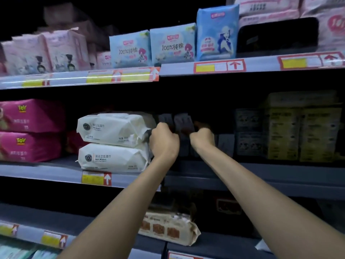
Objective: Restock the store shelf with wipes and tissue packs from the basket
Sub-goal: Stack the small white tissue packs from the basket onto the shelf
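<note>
**A:** Where are your hands right now?

**B:** Your left grip [164, 142] and right grip [202, 138] both reach into the grey middle shelf [46, 170]. Each is clenched on the small dark grey soft packs [183, 121] standing at twelve o'clock from your knuckles.

**A:** And the wipes?

**B:** Two white soft wipes packs [115, 128] lie stacked at nine o'clock of your left grip, already shelved.

**A:** How much is left?

**B:** I judge you are partway through and now seating the dark packs. That row is too dim to count. The basket is out of view, so I cannot tell what remains in it.
</note>
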Motion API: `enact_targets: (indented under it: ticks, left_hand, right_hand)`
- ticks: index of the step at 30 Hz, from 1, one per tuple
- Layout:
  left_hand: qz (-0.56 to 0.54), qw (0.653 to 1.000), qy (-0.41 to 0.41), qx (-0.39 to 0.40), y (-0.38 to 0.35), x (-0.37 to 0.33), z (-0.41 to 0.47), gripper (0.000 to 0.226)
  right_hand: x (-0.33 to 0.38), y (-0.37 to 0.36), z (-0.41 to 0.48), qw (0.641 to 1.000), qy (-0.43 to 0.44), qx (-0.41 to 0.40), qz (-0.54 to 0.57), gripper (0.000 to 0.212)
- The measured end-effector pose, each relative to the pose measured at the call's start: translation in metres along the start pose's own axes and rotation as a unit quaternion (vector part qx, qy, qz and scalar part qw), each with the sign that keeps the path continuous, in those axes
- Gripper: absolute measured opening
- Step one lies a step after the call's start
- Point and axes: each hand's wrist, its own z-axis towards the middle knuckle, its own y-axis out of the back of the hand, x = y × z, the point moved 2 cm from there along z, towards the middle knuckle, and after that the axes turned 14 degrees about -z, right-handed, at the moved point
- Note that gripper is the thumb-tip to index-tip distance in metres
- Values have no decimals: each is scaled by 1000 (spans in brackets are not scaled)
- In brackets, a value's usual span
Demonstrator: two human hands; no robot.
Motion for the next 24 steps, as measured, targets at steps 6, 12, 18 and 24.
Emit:
enact_targets:
  ticks: [6, 12, 18, 24]
  left_hand:
    - [-83, 993, 37, 73, -2, 11, -9, 27]
    - [-172, 968, 53, 173, 12, 7, -27, 77]
    - [-55, 972, -62, 220, 44, -6, -62, 70]
    - [156, 934, -181, 265, 65, -9, -104, 82]
  right_hand:
    - [2, 8, -7, 999, 8, 3, -31, 50]
    - [0, 39, -39, 997, 22, 36, -69, 75]
    - [-8, 87, -79, 972, 117, 45, -199, 81]
    - [-32, 134, -119, 909, 157, 87, -377, 103]
